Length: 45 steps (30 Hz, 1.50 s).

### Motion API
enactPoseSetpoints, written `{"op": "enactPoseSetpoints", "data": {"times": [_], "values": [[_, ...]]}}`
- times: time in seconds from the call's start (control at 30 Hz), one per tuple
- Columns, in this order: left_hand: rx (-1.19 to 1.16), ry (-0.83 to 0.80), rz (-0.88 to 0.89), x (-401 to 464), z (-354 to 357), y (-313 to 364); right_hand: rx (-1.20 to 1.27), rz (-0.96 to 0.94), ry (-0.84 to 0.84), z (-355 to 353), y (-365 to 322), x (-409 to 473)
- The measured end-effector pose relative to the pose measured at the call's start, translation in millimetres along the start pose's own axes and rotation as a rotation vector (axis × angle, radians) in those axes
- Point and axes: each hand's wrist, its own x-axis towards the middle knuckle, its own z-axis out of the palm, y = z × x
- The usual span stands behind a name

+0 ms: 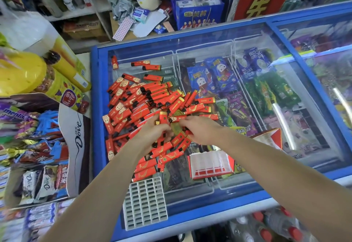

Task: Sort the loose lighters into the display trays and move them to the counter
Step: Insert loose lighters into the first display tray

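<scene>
Dozens of red lighters (144, 106) lay heaped on the freezer lid (285, 89), spreading from its far left corner toward the near edge. Both hands met over the heap's middle. The left hand (152, 133) gripped a few lighters, one standing upright above its fingers. The right hand (200, 129) pinched another lighter beside it. A white grid tray (144, 203) sat at the near edge, and a red-and-white tray (210, 162) lay just right of the heap.

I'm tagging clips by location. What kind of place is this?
Most likely a small convenience shop: a glass-topped ice-cream freezer, Dove chocolate display box and bottled drinks surround the pile of lighters.
</scene>
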Motion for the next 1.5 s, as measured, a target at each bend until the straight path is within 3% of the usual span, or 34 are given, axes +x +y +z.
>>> {"op": "enactPoseSetpoints", "data": {"times": [0.27, 0.53, 0.8, 0.9, 1.03, 1.23, 1.37, 1.5], "values": [[0.460, 0.124, 0.167, 0.3, 5.2, -9.8, -0.130, -0.085, -0.079, 12.1, -11.9, 2.4], [0.837, 0.089, 0.264, 4.2, 22.4, -17.6, -0.313, -0.050, -0.121, 9.8, -9.9, 5.7], [1.381, 0.238, 0.272, 5.6, 52.0, -18.2, -0.221, -0.015, -0.079, 23.8, 2.4, 1.0], [1.470, 0.259, 0.275, 6.7, 56.4, -15.5, -0.255, -0.022, -0.076, 25.3, -1.0, 0.4], [1.384, 0.287, 0.309, 6.0, 54.9, -14.3, -0.258, 0.018, -0.063, 23.6, -3.1, -0.6], [0.851, 0.270, 0.241, 5.1, 42.2, -1.9, -0.195, 0.053, -0.020, 8.2, 3.7, -12.9], [0.732, 0.266, 0.265, 1.9, 28.6, 3.5, 0.115, 0.110, 0.128, 0.8, 9.6, -25.8], [0.693, 0.317, 0.292, -2.9, 14.4, 1.8, 0.679, 0.207, 0.264, -4.8, 4.6, -54.5]]}}
